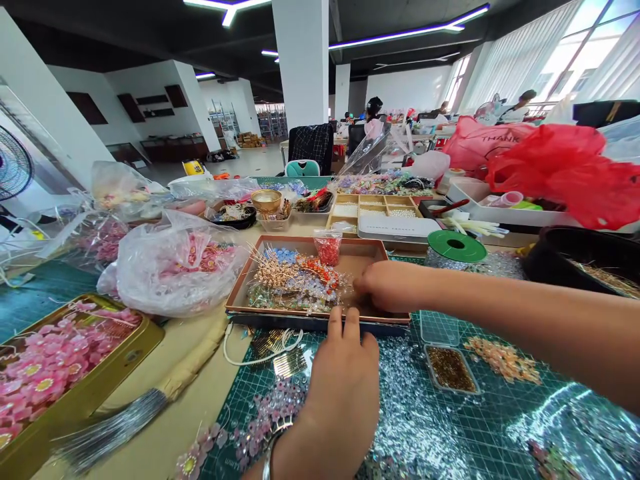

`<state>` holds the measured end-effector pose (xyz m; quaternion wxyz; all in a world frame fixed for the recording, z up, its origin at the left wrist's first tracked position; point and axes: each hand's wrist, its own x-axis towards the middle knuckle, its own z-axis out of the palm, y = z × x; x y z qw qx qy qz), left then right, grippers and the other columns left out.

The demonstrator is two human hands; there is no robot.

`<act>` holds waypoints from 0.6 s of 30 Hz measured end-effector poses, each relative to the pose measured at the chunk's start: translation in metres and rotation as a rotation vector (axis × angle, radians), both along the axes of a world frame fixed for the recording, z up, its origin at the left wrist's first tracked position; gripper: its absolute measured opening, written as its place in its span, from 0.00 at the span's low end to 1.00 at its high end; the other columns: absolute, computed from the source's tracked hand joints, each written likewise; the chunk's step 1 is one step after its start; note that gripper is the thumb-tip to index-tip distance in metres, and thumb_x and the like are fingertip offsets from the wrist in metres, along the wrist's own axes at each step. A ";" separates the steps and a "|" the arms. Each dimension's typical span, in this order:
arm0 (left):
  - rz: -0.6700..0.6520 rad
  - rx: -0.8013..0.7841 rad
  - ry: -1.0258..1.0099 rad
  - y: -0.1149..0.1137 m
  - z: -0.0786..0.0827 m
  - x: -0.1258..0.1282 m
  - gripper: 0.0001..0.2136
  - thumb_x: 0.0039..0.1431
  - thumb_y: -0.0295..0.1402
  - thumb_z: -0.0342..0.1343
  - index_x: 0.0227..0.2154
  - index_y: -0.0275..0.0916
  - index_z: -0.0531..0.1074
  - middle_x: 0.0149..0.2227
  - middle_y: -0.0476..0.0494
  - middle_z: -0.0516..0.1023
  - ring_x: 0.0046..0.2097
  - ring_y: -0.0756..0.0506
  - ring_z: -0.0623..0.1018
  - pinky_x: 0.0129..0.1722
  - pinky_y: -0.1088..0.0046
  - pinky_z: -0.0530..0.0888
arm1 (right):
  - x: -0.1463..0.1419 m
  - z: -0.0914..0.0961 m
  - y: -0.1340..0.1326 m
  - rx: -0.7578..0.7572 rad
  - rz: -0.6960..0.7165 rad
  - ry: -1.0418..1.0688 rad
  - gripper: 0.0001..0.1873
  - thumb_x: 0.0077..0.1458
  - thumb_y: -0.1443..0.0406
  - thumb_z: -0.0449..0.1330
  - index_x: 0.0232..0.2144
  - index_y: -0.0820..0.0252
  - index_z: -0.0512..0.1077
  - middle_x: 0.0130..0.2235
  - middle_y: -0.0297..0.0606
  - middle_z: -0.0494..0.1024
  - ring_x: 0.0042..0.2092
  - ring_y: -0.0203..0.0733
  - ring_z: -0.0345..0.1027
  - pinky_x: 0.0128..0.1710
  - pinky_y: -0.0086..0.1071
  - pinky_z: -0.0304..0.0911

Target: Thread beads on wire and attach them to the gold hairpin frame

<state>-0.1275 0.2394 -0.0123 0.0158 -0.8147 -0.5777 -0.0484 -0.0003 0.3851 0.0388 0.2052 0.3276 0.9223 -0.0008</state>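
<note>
A shallow box with a brown rim (280, 311) holds gold sprigs (273, 272), blue and clear beaded pieces, orange-red beaded pieces (320, 270) and a small bag of red beads (328, 249). My right hand (383, 287) reaches into the box's right half, its fingers closed and pointing down beside the beaded pieces. Anything between those fingertips is hidden. My left hand (345, 387), with a bracelet at the wrist, rests its outstretched fingertips on the box's front rim. Below it lie pink-lilac beaded flowers (270, 413) and gold hair combs (290, 362).
Left stand a gold tin (135, 353) of pink flowers, a wire bundle (120, 420) and a plastic bag (145, 273). To the right are a green spool (456, 247), a brown bead case (450, 369), peach pieces (503, 360) and a black bowl (555, 250). Clear beads cover the cutting mat.
</note>
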 end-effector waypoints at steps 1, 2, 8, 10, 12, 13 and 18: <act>-0.010 0.010 0.004 0.000 0.000 0.000 0.15 0.66 0.31 0.53 0.51 0.34 0.77 0.65 0.28 0.68 0.67 0.26 0.65 0.57 0.50 0.76 | 0.009 0.008 -0.005 0.014 -0.020 0.034 0.11 0.65 0.59 0.60 0.42 0.62 0.74 0.41 0.37 0.78 0.40 0.40 0.73 0.41 0.40 0.71; -0.015 0.013 -0.002 0.000 0.000 0.000 0.14 0.66 0.31 0.53 0.51 0.33 0.77 0.64 0.28 0.68 0.67 0.26 0.65 0.57 0.50 0.76 | 0.021 0.016 -0.011 0.017 -0.043 0.066 0.09 0.64 0.60 0.60 0.38 0.61 0.74 0.37 0.35 0.77 0.37 0.39 0.72 0.39 0.37 0.69; -0.025 0.021 -0.079 0.001 -0.003 -0.002 0.11 0.65 0.28 0.54 0.47 0.33 0.77 0.65 0.26 0.66 0.67 0.25 0.62 0.53 0.52 0.78 | 0.118 0.013 -0.089 -0.210 -0.197 0.113 0.08 0.48 0.73 0.57 0.26 0.55 0.71 0.25 0.30 0.73 0.26 0.35 0.63 0.27 0.31 0.51; -0.042 0.040 -0.081 0.002 -0.004 -0.002 0.10 0.65 0.27 0.54 0.45 0.32 0.78 0.64 0.24 0.67 0.66 0.25 0.64 0.56 0.50 0.75 | 0.146 -0.003 -0.119 -0.277 -0.242 0.117 0.09 0.49 0.74 0.55 0.26 0.55 0.70 0.27 0.30 0.75 0.27 0.36 0.65 0.27 0.30 0.51; -0.059 0.061 -0.077 0.002 -0.004 -0.002 0.09 0.64 0.27 0.54 0.42 0.31 0.78 0.62 0.23 0.68 0.65 0.25 0.65 0.58 0.49 0.74 | 0.165 -0.019 -0.142 -0.287 -0.277 0.130 0.10 0.52 0.74 0.54 0.26 0.55 0.71 0.28 0.32 0.76 0.28 0.37 0.66 0.28 0.30 0.51; -0.064 0.070 -0.074 0.002 -0.005 -0.002 0.09 0.65 0.27 0.54 0.42 0.31 0.78 0.62 0.23 0.68 0.65 0.25 0.65 0.57 0.49 0.74 | 0.172 -0.026 -0.150 -0.281 -0.288 0.139 0.11 0.53 0.74 0.53 0.27 0.56 0.71 0.29 0.32 0.77 0.29 0.38 0.67 0.28 0.31 0.51; -0.074 0.107 -0.083 0.002 -0.007 -0.003 0.10 0.66 0.27 0.51 0.42 0.32 0.78 0.61 0.24 0.68 0.65 0.24 0.65 0.52 0.50 0.78 | 0.186 -0.037 -0.166 -0.200 -0.294 0.223 0.11 0.60 0.70 0.53 0.28 0.56 0.73 0.30 0.36 0.78 0.30 0.41 0.69 0.28 0.32 0.52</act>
